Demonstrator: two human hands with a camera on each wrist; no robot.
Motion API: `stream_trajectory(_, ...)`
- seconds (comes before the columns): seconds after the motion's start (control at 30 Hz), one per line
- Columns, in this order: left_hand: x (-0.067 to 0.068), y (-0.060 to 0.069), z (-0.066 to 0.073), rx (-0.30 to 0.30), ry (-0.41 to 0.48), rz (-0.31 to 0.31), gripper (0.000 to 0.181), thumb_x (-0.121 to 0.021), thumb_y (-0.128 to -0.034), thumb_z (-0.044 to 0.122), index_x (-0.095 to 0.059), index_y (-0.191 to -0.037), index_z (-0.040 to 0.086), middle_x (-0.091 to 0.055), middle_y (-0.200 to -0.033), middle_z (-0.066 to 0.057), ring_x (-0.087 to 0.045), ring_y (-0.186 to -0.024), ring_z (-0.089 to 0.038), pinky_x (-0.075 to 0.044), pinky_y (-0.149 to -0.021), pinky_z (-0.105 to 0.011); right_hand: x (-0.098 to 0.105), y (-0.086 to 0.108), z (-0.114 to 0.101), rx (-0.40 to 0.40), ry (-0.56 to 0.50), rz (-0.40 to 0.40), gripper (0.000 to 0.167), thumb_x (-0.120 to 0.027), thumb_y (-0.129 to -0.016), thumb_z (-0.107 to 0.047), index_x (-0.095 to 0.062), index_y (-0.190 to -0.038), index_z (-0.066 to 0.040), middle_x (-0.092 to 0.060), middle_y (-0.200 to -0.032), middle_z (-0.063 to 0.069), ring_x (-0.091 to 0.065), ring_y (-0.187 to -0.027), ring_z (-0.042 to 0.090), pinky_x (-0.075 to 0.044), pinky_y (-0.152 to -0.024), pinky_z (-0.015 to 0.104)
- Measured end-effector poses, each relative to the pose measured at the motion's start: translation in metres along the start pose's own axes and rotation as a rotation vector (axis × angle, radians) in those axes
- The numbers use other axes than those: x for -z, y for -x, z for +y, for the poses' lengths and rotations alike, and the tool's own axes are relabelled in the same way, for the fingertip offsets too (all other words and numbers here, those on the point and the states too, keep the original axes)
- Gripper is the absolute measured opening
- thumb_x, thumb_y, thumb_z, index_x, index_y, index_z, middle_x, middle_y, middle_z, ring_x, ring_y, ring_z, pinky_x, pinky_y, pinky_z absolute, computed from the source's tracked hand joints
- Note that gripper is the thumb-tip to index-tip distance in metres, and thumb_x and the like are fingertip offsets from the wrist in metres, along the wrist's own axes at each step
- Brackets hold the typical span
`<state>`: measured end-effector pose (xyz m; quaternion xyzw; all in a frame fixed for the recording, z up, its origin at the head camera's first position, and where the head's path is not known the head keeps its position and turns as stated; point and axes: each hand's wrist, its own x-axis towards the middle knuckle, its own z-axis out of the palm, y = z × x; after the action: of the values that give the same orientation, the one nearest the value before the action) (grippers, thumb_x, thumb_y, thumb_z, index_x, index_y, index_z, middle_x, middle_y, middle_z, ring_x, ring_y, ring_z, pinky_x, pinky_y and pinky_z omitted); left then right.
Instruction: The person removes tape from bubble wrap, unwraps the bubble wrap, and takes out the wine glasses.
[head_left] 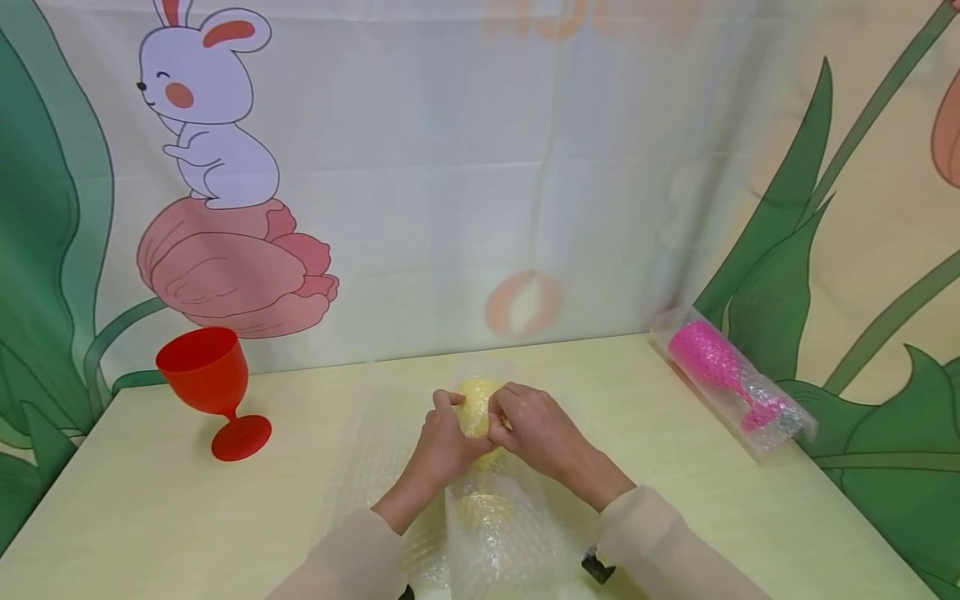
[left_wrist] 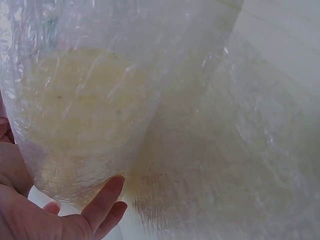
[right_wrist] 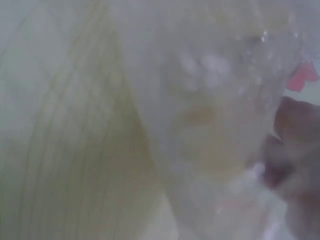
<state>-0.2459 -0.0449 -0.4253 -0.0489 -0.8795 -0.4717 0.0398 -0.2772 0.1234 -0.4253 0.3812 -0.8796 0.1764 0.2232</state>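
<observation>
A yellow goblet lies on the table inside bubble wrap, its bowl away from me and its round base toward me. My left hand holds the wrapped bowl from the left, with the thumb across the top. In the left wrist view, fingers lie along the wrap below a pale yellow round shape. From the right, my right hand pinches the bubble wrap over the goblet with curled fingers, close to the left thumb. The right wrist view is blurred, and what lies between those fingertips is hidden.
A red goblet stands tilted-looking at the left of the table. At the right edge lies a pink goblet in bubble wrap. Loose bubble wrap spreads left of the yellow goblet. A printed cloth hangs behind the table.
</observation>
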Motion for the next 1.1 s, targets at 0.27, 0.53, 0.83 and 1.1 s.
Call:
stream_trajectory(0.27,-0.0004,0.0004,0.0016,0.012,0.015,0.001,0.072,-0.087,-0.078,0.02,-0.041,-0.127,-0.005,-0.056,-0.108,-0.029,-0.057,-0.092,-0.035,-0.051,-0.08,-0.046,-0.0029,0.0022,-0.0002,-0.024,-0.017,0.025,0.009,-0.066,-0.087,0.0,-0.06,-0.084,-0.007,-0.053,-0.075,-0.002,-0.048,-0.065,0.011,-0.045,-0.061,0.024)
stream_trajectory(0.53,-0.0031,0.0003,0.0012,0.021,0.007,0.014,0.072,-0.088,-0.0773,0.021,-0.041,-0.127,-0.003,-0.054,-0.111,-0.029,-0.057,-0.093,-0.036,-0.052,-0.08,-0.047,-0.0053,0.0044,-0.0006,-0.08,-0.051,0.062,0.013,-0.065,-0.084,0.004,-0.058,-0.084,-0.007,-0.051,-0.075,-0.003,-0.047,-0.065,0.011,-0.044,-0.06,0.024)
stream_trajectory(0.83,-0.0038,0.0005,0.0004,0.023,0.015,0.035,0.072,-0.089,-0.075,0.02,-0.041,-0.125,-0.002,-0.053,-0.109,-0.029,-0.057,-0.091,-0.036,-0.052,-0.078,-0.046,-0.0069,0.0075,-0.0001,-0.162,-0.145,0.125,0.014,-0.065,-0.088,0.004,-0.057,-0.088,-0.007,-0.051,-0.078,-0.003,-0.048,-0.067,0.011,-0.046,-0.061,0.024)
stream_trajectory(1.1,-0.0058,0.0016,0.0014,0.08,0.032,0.052,0.075,-0.086,-0.0737,0.019,-0.038,-0.128,0.001,-0.052,-0.114,-0.031,-0.057,-0.088,-0.037,-0.051,-0.076,-0.048,-0.0078,0.0082,-0.0049,-0.222,-0.291,0.21,0.015,-0.064,-0.087,0.005,-0.059,-0.084,-0.009,-0.058,-0.081,-0.002,-0.06,-0.072,0.011,-0.055,-0.065,0.023)
